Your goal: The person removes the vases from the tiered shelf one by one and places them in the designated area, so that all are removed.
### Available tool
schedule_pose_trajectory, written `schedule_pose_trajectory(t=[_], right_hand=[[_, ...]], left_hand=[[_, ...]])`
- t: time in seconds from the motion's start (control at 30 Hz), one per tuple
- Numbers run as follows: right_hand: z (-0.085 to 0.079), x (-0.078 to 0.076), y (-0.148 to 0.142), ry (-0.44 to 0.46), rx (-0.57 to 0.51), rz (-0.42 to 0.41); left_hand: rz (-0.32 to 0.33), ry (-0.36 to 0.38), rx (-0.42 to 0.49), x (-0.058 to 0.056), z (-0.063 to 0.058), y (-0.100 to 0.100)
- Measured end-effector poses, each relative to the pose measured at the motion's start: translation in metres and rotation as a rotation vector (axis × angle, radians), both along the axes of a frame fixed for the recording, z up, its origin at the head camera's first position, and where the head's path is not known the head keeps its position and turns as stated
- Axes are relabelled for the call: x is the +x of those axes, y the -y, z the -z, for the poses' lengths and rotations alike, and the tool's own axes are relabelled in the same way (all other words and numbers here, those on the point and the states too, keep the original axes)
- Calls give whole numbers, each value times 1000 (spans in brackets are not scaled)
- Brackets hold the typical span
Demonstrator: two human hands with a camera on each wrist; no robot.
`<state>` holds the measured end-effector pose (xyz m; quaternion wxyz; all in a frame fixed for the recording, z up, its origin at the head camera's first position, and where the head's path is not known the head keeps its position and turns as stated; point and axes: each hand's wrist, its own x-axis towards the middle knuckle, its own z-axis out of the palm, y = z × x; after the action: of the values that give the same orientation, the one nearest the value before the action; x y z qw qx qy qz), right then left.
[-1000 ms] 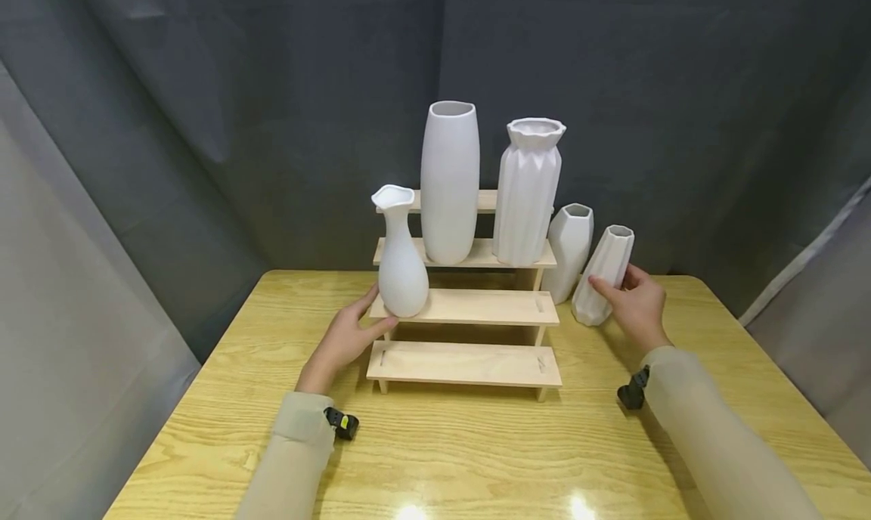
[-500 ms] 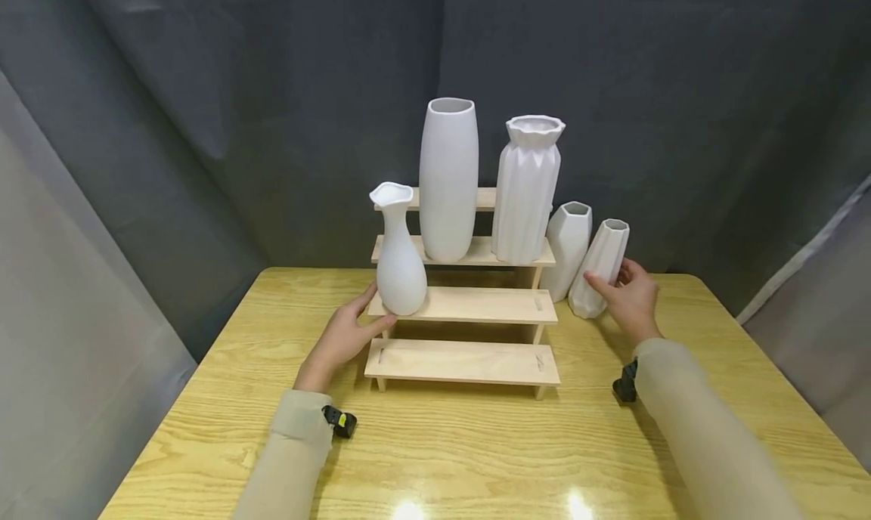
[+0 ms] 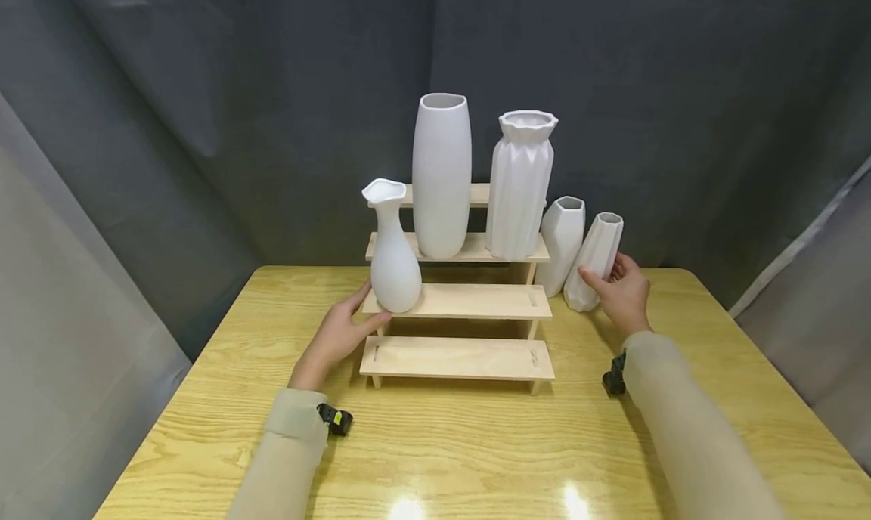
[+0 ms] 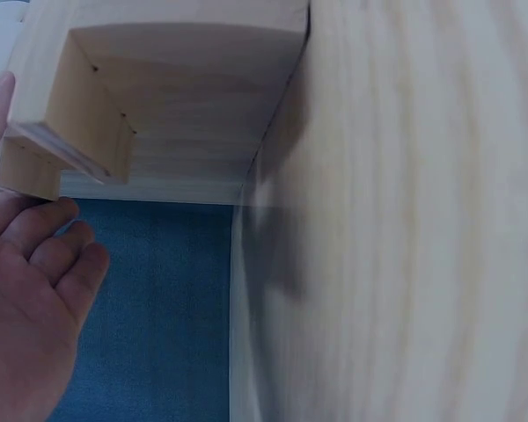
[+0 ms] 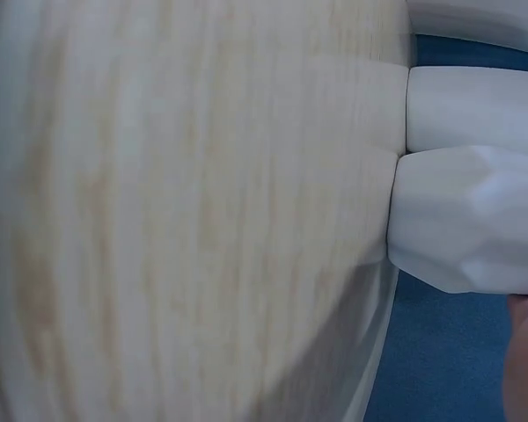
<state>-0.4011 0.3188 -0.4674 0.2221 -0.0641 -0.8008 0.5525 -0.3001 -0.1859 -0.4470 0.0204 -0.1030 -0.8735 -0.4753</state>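
At the left end of the wooden tiered stand [image 3: 457, 358], my left hand [image 3: 336, 337] holds the second step up, thumb at its front edge. In the left wrist view, the fingers [image 4: 48, 237] curl beside the stand's end support. A narrow-necked white vase [image 3: 396, 267] stands on that step, just above the hand. To the right of the stand, my right hand [image 3: 624, 295] grips a small ribbed white vase [image 3: 594, 263], thumb on its front and fingers mostly hidden behind. Its base is at the tabletop. Beside it stands a faceted white vase [image 3: 562, 244].
A tall smooth white vase [image 3: 442, 176] and a pleated white vase [image 3: 521, 187] stand higher on the stand. The wooden table [image 3: 435, 444] ends at the back before a dark grey curtain [image 3: 306, 127].
The ribbed vase and my right hand have shifted slightly back and left, close beside the faceted vase. My left hand stays at the stand. The head view has drifted a little.
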Motion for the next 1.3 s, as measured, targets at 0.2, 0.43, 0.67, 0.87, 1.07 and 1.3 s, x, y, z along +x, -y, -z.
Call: schedule_pose_trajectory(t=[0.2,0.43,0.67,0.87,1.07,1.3], right_hand=[[-3,-2,0,11,12,-9],[-7,-3,-2,38,24,-10],[-6,-1,0,44,23,-5],[-2,-2,0,18,8,-15],[1,-7,-3,3,4,-13],[2,-14,-7,31,11,-4]], left_hand=[[8,-4,-1,1,-1,1],[7,-6,-6,0,-1,1],[8,-8,-1,0,-1,1],[6,0,-1,1,0,1],[0,-1,-2,0,2,2],[-6,-5,-10,-1,2,2]])
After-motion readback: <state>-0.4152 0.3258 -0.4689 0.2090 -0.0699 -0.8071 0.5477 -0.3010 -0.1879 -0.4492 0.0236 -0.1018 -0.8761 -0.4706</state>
